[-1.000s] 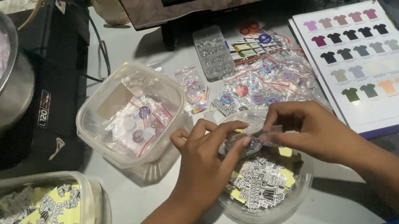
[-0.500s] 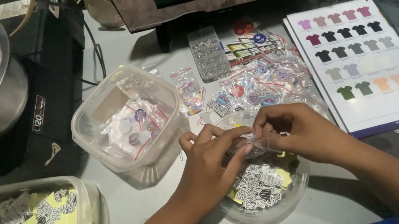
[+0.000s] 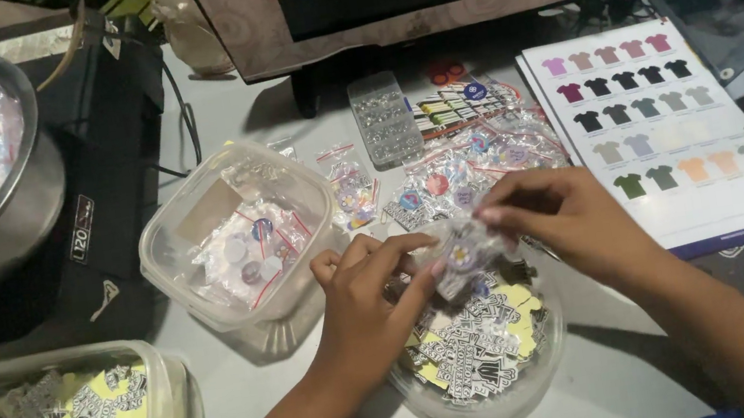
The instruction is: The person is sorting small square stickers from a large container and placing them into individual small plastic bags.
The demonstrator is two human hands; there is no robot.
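1. Both hands have lifted a little since half a second ago and now sit above the far rim of the round clear bowl (image 3: 518, 394), where before they were lower over its middle.
2. Left hand (image 3: 368, 298) has its fingers curled in, the thumb and fingertips pinched on the near edge of a small clear packet (image 3: 459, 251).
3. Right hand (image 3: 570, 221) pinches the far edge of the same packet between thumb and forefinger, the other fingers folded loosely.
4. That packet is held between the two hands just above the bowl; it is crinkled clear plastic with a round, pale badge-like piece inside, too blurred to tell more.
5. Round clear bowl under the hands holds a heap of black-and-white cut-out stickers with some yellow backing.
6. Square clear tub (image 3: 198, 227), left of the hands, holds a few filled clear packets with round coloured pieces.
7. Clear tub at the near left (image 3: 175, 405) is full of the same black, white and yellow stickers.
8. Metal bowl (image 3: 19, 213) at the far left holds crumpled clear plastic and red pieces.
9. Loose packets (image 3: 473, 164) lie on the table beyond the hands, beside a shirt colour chart (image 3: 675, 134).
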